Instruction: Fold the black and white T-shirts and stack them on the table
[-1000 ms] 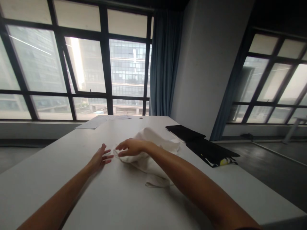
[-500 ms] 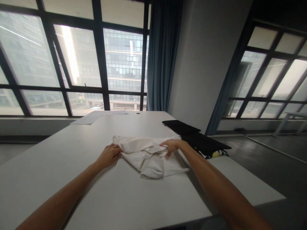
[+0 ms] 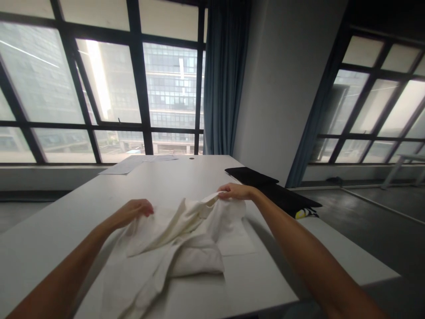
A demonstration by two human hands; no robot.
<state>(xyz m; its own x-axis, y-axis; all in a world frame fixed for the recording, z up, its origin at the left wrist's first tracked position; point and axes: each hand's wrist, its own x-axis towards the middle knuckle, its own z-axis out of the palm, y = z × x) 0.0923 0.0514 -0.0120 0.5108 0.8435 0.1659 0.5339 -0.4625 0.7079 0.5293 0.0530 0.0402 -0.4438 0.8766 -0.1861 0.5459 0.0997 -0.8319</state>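
Observation:
A creased white garment (image 3: 199, 259) is partly spread on the white table, its near part hanging in loose folds toward me. With closed fingers, my left hand (image 3: 134, 212) grips its left side and lifts the cloth a little. My right hand (image 3: 234, 191) pinches the far edge on the right, raised slightly above the tabletop. Between the two hands the fabric is bunched in diagonal folds. Its exact kind of garment cannot be made out.
Dark folded cloths (image 3: 252, 176) lie at the table's right edge, one with a yellow and white pattern (image 3: 302, 213). Paper sheets (image 3: 121, 167) rest at the far left of the white table (image 3: 262, 283). Windows, a blue curtain (image 3: 222, 88) and a pillar stand beyond.
The compact, bunched garment has been pulled open, with a long part now stretching toward me on the left. My left hand moved left with the cloth; my right hand rose slightly with the far edge.

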